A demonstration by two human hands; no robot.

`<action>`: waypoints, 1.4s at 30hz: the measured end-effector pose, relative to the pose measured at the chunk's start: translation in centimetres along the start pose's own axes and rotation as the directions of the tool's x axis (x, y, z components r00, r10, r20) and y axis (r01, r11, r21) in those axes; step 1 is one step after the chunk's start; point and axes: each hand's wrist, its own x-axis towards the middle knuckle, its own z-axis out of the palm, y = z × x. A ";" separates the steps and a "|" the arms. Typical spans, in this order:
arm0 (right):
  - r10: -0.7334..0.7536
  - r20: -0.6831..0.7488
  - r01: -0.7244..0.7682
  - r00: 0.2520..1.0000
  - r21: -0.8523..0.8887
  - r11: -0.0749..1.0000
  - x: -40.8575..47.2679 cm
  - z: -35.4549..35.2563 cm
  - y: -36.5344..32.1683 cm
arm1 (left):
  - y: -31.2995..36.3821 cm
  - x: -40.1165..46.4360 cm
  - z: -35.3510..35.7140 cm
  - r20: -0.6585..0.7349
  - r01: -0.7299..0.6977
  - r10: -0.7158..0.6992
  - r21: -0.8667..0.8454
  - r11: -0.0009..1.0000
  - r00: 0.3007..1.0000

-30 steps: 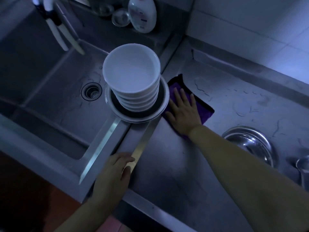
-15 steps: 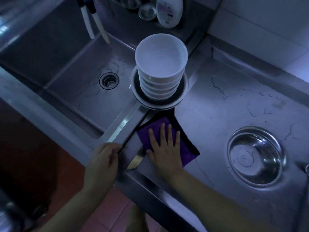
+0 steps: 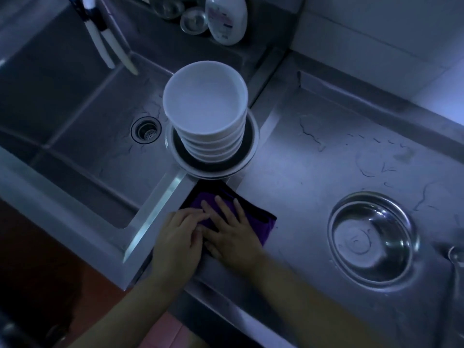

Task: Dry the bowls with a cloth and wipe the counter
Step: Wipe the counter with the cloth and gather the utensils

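Now both hands lie flat, right hand (image 3: 233,237) and left hand (image 3: 179,238) pressing the soft, limp cloth (image 3: 266,226); bunching an edge should lift it easily.

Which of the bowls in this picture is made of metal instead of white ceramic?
The lone steel bowl on the counter, to the right of the hands. The others are white bowls, stacked on a plate at the sink's edge.

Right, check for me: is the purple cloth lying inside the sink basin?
No, the purple cloth lies flat on the counter beside the sink, under the right hand and the left hand's fingertips.
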 end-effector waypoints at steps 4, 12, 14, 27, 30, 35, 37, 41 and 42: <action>0.024 -0.030 -0.023 0.999 0.018 1.000 1.4 -1.3 4.1 | 1.2 1.2 2.2 0.031 0.028 -0.026 -0.056 0.998 0.999; -0.037 0.023 0.039 0.999 -0.056 0.998 3.0 -3.6 10.1 | 2.4 3.1 5.7 0.080 -0.002 0.004 -0.029 1.000 0.997; -0.051 0.037 0.054 0.998 -0.092 0.994 3.6 -4.0 11.6 | 2.4 3.7 6.3 0.086 -0.016 0.015 0.010 1.000 0.996; 0.122 -0.043 -0.126 0.992 -0.129 0.984 8.9 -6.7 21.9 | 5.1 7.8 9.7 0.183 -0.238 0.213 0.127 0.963 0.960; 0.237 -0.058 -0.243 0.970 -0.182 0.953 10.6 -7.8 24.8 | 6.0 8.8 9.9 0.191 -0.248 0.223 0.123 0.961 0.956; 0.383 -0.054 -0.385 0.922 -0.216 0.897 11.9 -9.6 29.7 | 7.0 10.4 10.0 0.213 -0.325 0.286 0.182 0.928 0.934; 0.396 -0.035 -0.391 0.918 -0.257 0.884 10.7 -10.0 31.0 | 7.2 11.0 10.1 0.240 -0.320 0.272 0.190 0.928 0.932; 0.473 -0.020 -0.460 0.881 -0.275 0.844 4.3 -10.9 32.3 | 7.8 11.1 10.0 0.278 -0.297 0.246 0.160 0.941 0.929; 0.506 -0.024 -0.494 0.862 -0.260 0.830 2.2 -11.2 32.3 | 8.0 11.0 9.9 0.290 -0.305 0.249 0.166 0.938 0.924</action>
